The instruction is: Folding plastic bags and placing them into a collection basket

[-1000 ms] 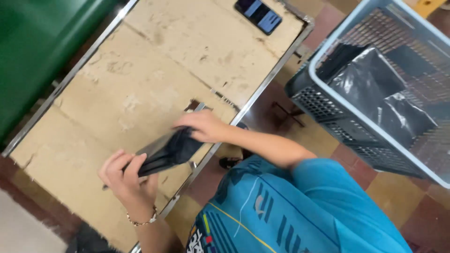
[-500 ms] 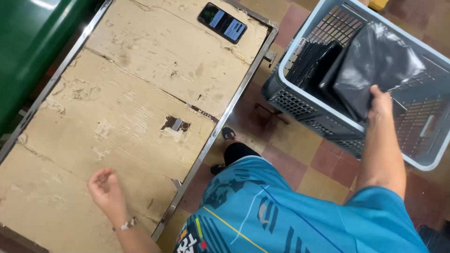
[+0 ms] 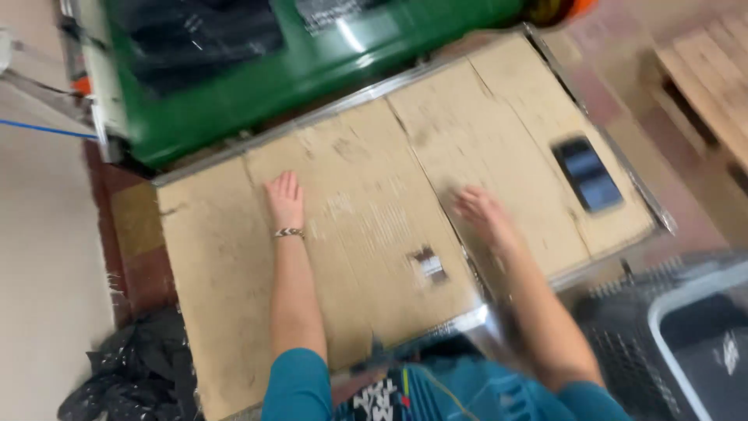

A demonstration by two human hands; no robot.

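Workshop: cardboard-topped worktable (image 3: 366,226), green bin (image 3: 312,70)

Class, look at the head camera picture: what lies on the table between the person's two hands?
In the head view, only bare cardboard lies between the left hand and the blurred right hand. A small dark torn patch sits nearer the person, below that stretch.

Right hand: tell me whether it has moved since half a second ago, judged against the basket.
Yes. The right hand has left the grey basket and now lies over the cardboard-covered table, near the phone.
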